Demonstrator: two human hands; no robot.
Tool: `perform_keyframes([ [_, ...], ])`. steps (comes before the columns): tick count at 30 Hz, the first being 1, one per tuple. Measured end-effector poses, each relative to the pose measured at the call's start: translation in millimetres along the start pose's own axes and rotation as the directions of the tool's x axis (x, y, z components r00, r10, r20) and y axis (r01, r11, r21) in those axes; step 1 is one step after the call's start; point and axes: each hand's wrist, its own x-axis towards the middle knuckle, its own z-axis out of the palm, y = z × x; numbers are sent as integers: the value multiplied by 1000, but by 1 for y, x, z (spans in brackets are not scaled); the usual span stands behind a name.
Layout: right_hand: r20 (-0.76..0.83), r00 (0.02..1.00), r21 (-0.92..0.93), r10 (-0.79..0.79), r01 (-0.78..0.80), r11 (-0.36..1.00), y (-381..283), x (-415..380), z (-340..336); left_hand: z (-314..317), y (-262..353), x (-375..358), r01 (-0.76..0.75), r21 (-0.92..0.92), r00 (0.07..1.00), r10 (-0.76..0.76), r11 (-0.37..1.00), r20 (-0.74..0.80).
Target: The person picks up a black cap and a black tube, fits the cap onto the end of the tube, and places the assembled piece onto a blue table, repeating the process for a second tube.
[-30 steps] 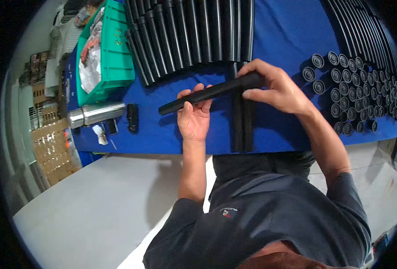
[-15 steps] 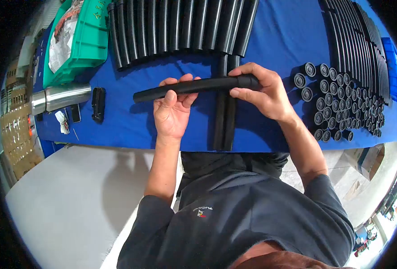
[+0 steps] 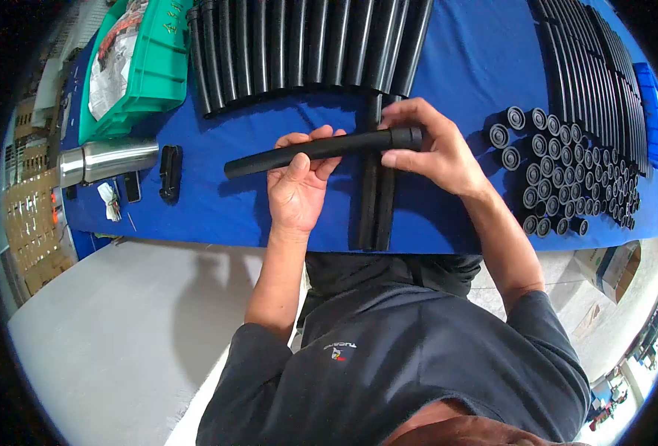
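A black tube with a wider collar or cap on its right end lies across my left hand. The thumb presses it from the near side and the fingers curl behind it. My right hand is around the capped end, thumb below and fingers above, spread apart with a gap between the fingers and the cap. Beneath the held tube, two more black tubes lie side by side on the blue cloth, pointing toward my body.
A row of black tubes lies at the back. To the right stand many round-ended black pieces and stacked tubes. A green bin, a steel bottle, a phone and a black object are at left.
My right hand has loosened around the capped end, and more of the cap shows. My left hand and the tube appear slightly further right, along with a small shift of the view.
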Motion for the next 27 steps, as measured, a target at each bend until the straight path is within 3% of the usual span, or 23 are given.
perform_keyframes([
  [3, 154, 942, 7, 299, -303, 953, -11, 1, -10, 1, 0, 0, 4, 7, 1000, -4, 1000, 1],
  [6, 190, 962, -113, 198, -179, 977, -14, -1, -12, -3, 0, -1, 16, 6, 1000, -16, 1000, 18],
  [11, 105, 989, -202, 103, -80, 976, -11, -4, -7, -4, -2, -2, -22, 41, 999, 21, 999, 30],
  [18, 73, 993, -406, -90, 112, 907, -12, -4, -5, -3, 1, 0, 21, 11, 1000, -21, 1000, 4],
  [21, 126, 946, -435, -298, 322, 841, -6, -1, -4, -1, 1, -1, 55, -25, 998, -55, 998, -5],
  [23, 89, 956, -322, -280, 294, 900, -5, -1, -2, -11, 2, -2, 71, -75, 995, -66, 995, 80],
  [27, 109, 993, -235, 39, -12, 972, -10, -5, -4, -13, 4, -2, 86, -124, 994, -77, 989, 80],
])
